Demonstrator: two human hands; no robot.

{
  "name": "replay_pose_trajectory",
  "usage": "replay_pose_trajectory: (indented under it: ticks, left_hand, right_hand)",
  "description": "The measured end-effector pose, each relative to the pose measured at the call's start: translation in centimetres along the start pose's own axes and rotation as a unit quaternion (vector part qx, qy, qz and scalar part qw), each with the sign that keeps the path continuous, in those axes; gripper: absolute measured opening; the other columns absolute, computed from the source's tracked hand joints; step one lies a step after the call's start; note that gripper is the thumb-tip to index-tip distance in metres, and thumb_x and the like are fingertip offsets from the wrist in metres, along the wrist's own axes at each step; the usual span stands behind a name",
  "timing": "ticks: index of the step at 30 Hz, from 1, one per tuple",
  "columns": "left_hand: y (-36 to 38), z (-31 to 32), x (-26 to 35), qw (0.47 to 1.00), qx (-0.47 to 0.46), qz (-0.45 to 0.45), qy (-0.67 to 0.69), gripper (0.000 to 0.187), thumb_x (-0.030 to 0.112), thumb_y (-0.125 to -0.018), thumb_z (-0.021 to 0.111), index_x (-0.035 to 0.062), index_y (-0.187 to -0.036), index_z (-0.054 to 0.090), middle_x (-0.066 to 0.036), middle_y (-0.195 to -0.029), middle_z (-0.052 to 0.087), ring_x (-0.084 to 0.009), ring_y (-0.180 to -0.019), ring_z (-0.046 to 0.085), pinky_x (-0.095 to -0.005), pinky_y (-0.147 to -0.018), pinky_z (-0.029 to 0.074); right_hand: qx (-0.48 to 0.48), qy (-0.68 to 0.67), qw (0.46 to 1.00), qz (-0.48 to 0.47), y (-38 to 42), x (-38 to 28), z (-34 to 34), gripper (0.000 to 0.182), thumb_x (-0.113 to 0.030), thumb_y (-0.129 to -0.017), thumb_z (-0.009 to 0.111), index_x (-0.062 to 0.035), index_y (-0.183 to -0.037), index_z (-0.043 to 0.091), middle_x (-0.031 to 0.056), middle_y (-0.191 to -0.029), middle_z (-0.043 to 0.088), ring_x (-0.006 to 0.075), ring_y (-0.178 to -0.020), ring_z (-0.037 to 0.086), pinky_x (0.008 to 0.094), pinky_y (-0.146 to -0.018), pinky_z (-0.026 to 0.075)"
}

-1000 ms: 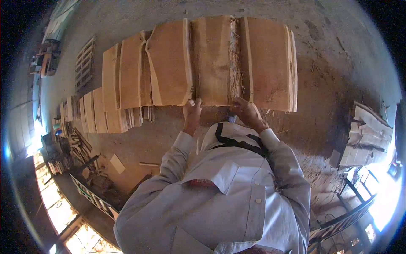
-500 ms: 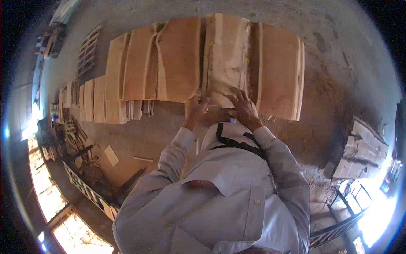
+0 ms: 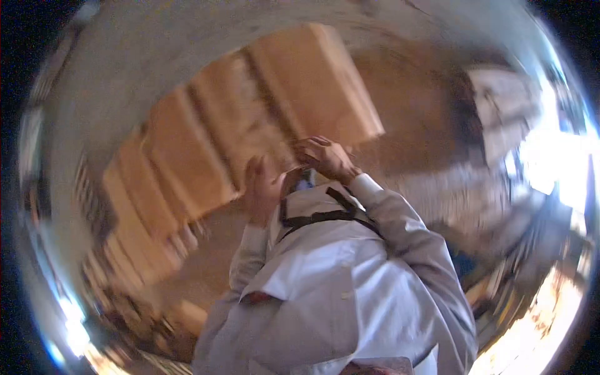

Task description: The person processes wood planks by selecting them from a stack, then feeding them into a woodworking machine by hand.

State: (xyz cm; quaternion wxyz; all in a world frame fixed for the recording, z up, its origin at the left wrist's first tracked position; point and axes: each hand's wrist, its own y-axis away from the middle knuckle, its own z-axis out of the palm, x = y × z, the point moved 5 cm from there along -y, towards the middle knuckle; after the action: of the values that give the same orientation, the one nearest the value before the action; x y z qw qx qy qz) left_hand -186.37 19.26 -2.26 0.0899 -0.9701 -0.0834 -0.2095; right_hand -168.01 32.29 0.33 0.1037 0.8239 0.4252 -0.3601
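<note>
Both of my hands are at the near end of a row of wide wooden boards, blurred by motion. My left hand (image 3: 262, 186) is upright at the near end of a rough, paler board (image 3: 234, 115), its fingers raised and the thumb apart. Stretched out, the fingers of my right hand (image 3: 326, 157) overlap the near edge of the row, close to the corner of a smooth reddish-brown board (image 3: 309, 84) with a pale edge. Nothing shows in the grasp of either hand. To the left lies another brown board (image 3: 184, 150).
Further left, the row continues with narrower light boards (image 3: 128, 256). On the right, a pile of pale slabs (image 3: 503, 112) rests on the brown floor (image 3: 412, 106). Bright openings (image 3: 531, 325) glare at the lower right.
The view has swung round, so the boards now slant toward the lower left. My hands have come off the pale board's near end, and my left hand's fingers have opened.
</note>
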Motion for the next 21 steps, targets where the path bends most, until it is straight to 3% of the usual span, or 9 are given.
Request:
replay_pose_trajectory:
  ticks: [5, 6, 8, 9, 12, 15, 17, 20, 21]
  left_hand:
    - [-2.8, -0.1, 3.2, 0.99, -0.121, 0.067, -0.041, 0.076, 0.033, -0.084, 0.079, 0.0013, -0.145, 0.045, -0.027, -0.145, 0.047, -0.0447, -0.139, 0.042, -0.0552, -0.114, 0.035]
    - [-3.1, 1.0, 2.3, 0.988, -0.133, 0.071, -0.036, 0.077, 0.034, -0.084, 0.079, 0.0012, -0.145, 0.045, -0.027, -0.146, 0.047, -0.0447, -0.139, 0.042, -0.0545, -0.113, 0.036]
    - [-3.6, 2.1, 0.7, 0.983, -0.17, 0.06, -0.038, 0.076, 0.035, -0.085, 0.078, 0.0006, -0.144, 0.045, -0.027, -0.146, 0.047, -0.0442, -0.138, 0.043, -0.0529, -0.112, 0.037]
    - [-4.1, 2.7, 0.1, 0.979, -0.193, 0.048, -0.044, 0.075, 0.035, -0.085, 0.077, 0.0001, -0.144, 0.046, -0.027, -0.146, 0.047, -0.0438, -0.138, 0.043, -0.052, -0.112, 0.038]
    - [-8.3, 4.0, 1.2, 0.969, -0.244, 0.038, -0.016, 0.069, 0.033, -0.087, 0.076, -0.0026, -0.14, 0.049, -0.026, -0.145, 0.049, -0.0427, -0.134, 0.047, -0.0491, -0.111, 0.04]
    - [-12.0, 5.2, 6.3, 0.967, -0.214, 0.136, 0.033, 0.067, 0.031, -0.088, 0.075, -0.004, -0.139, 0.049, -0.027, -0.145, 0.048, -0.0434, -0.134, 0.047, -0.0498, -0.111, 0.041]
    - [-13.7, 6.5, 10.8, 0.953, -0.234, 0.17, 0.094, 0.066, 0.03, -0.089, 0.075, -0.0043, -0.139, 0.049, -0.028, -0.146, 0.048, -0.0446, -0.134, 0.046, -0.0502, -0.111, 0.04]
    - [-15.2, 9.3, 16.0, 0.932, -0.24, 0.255, 0.088, 0.07, 0.03, -0.088, 0.076, -0.0029, -0.142, 0.046, -0.028, -0.151, 0.042, -0.0462, -0.138, 0.041, -0.05, -0.114, 0.037]
    - [-15.5, 9.8, 18.1, 0.928, -0.243, 0.266, 0.094, 0.072, 0.03, -0.088, 0.076, -0.0024, -0.144, 0.045, -0.029, -0.153, 0.039, -0.0463, -0.14, 0.039, -0.0503, -0.116, 0.036]
  right_hand:
    - [0.172, -0.091, 0.943, 0.27, 12.1, 4.7, -6.3, 0.024, -0.019, -0.094, 0.067, -0.0069, -0.114, 0.069, 0.0148, -0.123, 0.069, 0.0348, -0.111, 0.067, 0.0422, -0.095, 0.053]
    - [0.233, -0.288, 0.846, 0.384, 16.8, 7.7, -4.9, 0.023, -0.017, -0.094, 0.066, -0.0068, -0.114, 0.069, 0.0141, -0.122, 0.07, 0.0331, -0.11, 0.067, 0.0411, -0.094, 0.053]
    - [0.271, -0.295, 0.764, 0.505, 27.0, 10.9, -1.3, 0.021, -0.014, -0.094, 0.065, -0.0065, -0.113, 0.068, 0.0124, -0.118, 0.071, 0.0304, -0.107, 0.069, 0.0393, -0.09, 0.054]
    - [0.245, -0.107, 0.803, 0.533, 32.4, 11.6, 0.1, 0.02, -0.013, -0.094, 0.064, -0.0063, -0.113, 0.067, 0.0113, -0.115, 0.072, 0.0294, -0.104, 0.07, 0.0387, -0.088, 0.054]
    - [0.269, -0.064, 0.681, 0.678, 50.2, 11.1, 9.0, 0.032, -0.028, -0.094, 0.068, -0.0016, -0.112, 0.066, 0.0088, -0.097, 0.072, 0.0147, -0.084, 0.067, 0.0367, -0.071, 0.055]
    - [0.181, -0.055, 0.542, 0.819, 63.1, 4.3, 17.5, 0.043, -0.037, -0.093, 0.07, -0.0009, -0.116, 0.072, 0.0195, -0.116, 0.073, 0.0336, -0.112, 0.068, 0.0403, -0.097, 0.051]
    - [0.233, -0.159, 0.474, 0.834, 73.4, 1.5, 31.1, 0.047, -0.038, -0.095, 0.07, 0.0008, -0.122, 0.07, 0.0181, -0.112, 0.074, 0.0274, -0.1, 0.071, 0.0375, -0.086, 0.055]
    - [0.359, -0.33, 0.3, 0.82, 69.8, -6.4, 35.3, 0.044, -0.036, -0.096, 0.07, 0.0003, -0.121, 0.07, 0.017, -0.108, 0.075, 0.0236, -0.096, 0.07, 0.0351, -0.08, 0.056]
    - [0.351, -0.354, 0.31, 0.81, 64.9, -8.3, 31.6, 0.038, -0.03, -0.097, 0.069, 0.0017, -0.119, 0.071, 0.0164, -0.109, 0.075, 0.0223, -0.096, 0.071, 0.0344, -0.081, 0.056]
